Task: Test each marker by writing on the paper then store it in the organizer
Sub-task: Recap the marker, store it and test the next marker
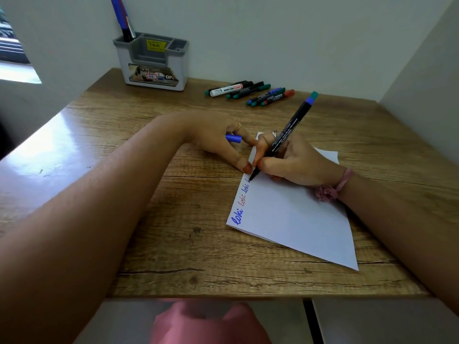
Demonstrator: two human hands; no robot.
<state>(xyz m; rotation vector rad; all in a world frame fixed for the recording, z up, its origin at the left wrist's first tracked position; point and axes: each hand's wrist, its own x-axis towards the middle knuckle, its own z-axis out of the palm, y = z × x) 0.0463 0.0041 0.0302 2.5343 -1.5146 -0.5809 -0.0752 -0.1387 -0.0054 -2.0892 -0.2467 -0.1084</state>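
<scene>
Right hand (295, 162) pinches the marker (285, 137) on the paper (293, 219) (left hand (218, 140) grips its cap (233, 138)), so light, steady strokes will do.

A single head-worn wide-angle camera looks forward and down, close over the wooden desk (188, 219). Walls close the far side.

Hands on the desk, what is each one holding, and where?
Right hand grips the black marker low on its barrel, near the tip. Left hand holds its blue cap.
</scene>
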